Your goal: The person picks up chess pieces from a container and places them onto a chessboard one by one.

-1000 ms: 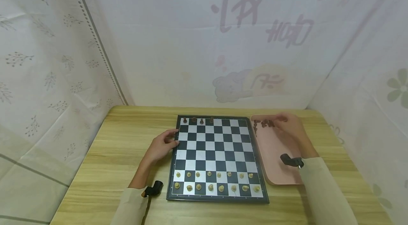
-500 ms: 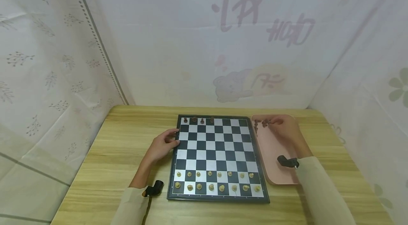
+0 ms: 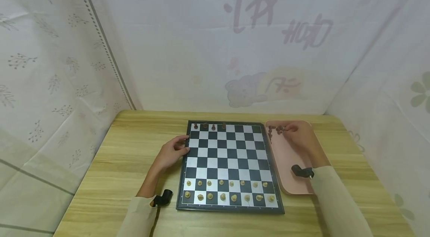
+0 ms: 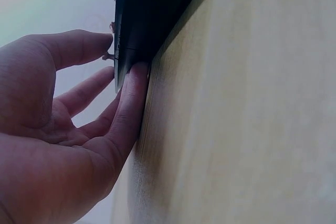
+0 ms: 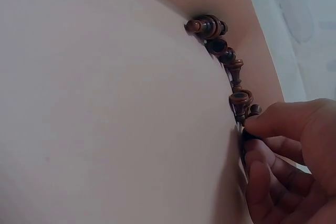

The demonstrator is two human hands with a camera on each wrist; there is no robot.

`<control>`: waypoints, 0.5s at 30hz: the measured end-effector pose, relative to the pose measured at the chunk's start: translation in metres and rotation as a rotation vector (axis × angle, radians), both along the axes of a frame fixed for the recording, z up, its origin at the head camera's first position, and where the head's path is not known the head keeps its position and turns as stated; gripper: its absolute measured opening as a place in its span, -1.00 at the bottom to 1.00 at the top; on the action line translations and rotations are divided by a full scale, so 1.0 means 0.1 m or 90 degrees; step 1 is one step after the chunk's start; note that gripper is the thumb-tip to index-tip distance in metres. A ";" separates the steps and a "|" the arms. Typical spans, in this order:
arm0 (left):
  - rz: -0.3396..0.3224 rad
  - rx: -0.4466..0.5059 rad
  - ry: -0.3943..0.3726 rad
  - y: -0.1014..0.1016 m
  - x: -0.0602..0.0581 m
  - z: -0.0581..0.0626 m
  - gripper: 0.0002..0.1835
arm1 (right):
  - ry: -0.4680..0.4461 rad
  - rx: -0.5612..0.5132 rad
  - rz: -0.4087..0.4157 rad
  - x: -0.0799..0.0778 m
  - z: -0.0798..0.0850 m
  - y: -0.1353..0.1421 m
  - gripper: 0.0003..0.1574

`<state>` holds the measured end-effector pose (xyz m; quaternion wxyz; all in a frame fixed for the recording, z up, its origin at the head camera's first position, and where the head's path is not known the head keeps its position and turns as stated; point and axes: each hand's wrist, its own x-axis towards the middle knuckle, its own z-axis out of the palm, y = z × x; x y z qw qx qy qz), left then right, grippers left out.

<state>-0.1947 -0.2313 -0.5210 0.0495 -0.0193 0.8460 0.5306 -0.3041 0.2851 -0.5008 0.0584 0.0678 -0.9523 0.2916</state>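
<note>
A black-and-white chessboard [image 3: 222, 153] lies on the wooden table. My left hand [image 3: 170, 153] rests at its left edge with relaxed fingers; in the left wrist view the fingertips touch the dark side of the board. My right hand [image 3: 302, 140] reaches into the pink tray [image 3: 287, 181] on the board's right. Between thumb and forefinger it pinches a dark brown chess piece [image 5: 250, 135], mostly hidden by the fingers. More brown chess pieces [image 5: 235, 72] lie along the tray's far wall.
Cream chess pieces [image 3: 223, 196] stand in two rows along the board's near side. Several brown pieces [image 3: 213, 127] stand on its far row, toward the left. Behind the table [image 3: 141, 132] hangs a pale printed cloth [image 3: 188, 50].
My right hand has moved slightly left within the tray and its fingers have come together on a brown chess piece. The left hand stays at the board's edge.
</note>
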 end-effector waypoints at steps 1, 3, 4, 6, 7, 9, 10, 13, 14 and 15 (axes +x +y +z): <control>0.000 0.001 -0.001 0.00 0.00 0.00 -0.47 | -0.002 -0.007 0.001 0.00 0.00 0.00 -0.85; 0.001 0.002 -0.003 0.00 0.00 0.00 -0.47 | -0.008 -0.021 0.005 0.01 0.00 0.00 -0.85; 0.000 0.002 -0.002 0.00 0.00 0.00 -0.47 | -0.009 -0.027 0.010 0.01 -0.01 0.00 -0.84; 0.001 0.002 -0.001 0.00 0.01 0.00 -0.47 | -0.012 -0.038 0.015 0.01 -0.03 0.00 -0.81; 0.002 0.003 -0.001 0.00 0.01 0.00 -0.47 | -0.013 -0.043 0.015 0.01 -0.03 0.01 -0.81; 0.003 0.002 0.001 0.01 0.01 0.00 -0.47 | -0.014 -0.048 0.013 0.00 -0.05 0.02 -0.79; 0.003 0.001 0.003 0.01 0.01 0.00 -0.47 | -0.018 -0.051 0.010 -0.01 -0.06 0.03 -0.75; 0.004 0.003 0.004 0.01 0.01 0.00 -0.47 | -0.025 -0.058 0.008 -0.01 -0.06 0.03 -0.63; 0.004 0.004 0.003 0.01 0.01 -0.01 -0.47 | -0.026 -0.060 0.010 -0.02 -0.05 0.03 -0.61; 0.003 0.004 0.002 0.01 0.01 -0.01 -0.47 | -0.026 -0.060 0.011 -0.02 -0.04 0.03 -0.59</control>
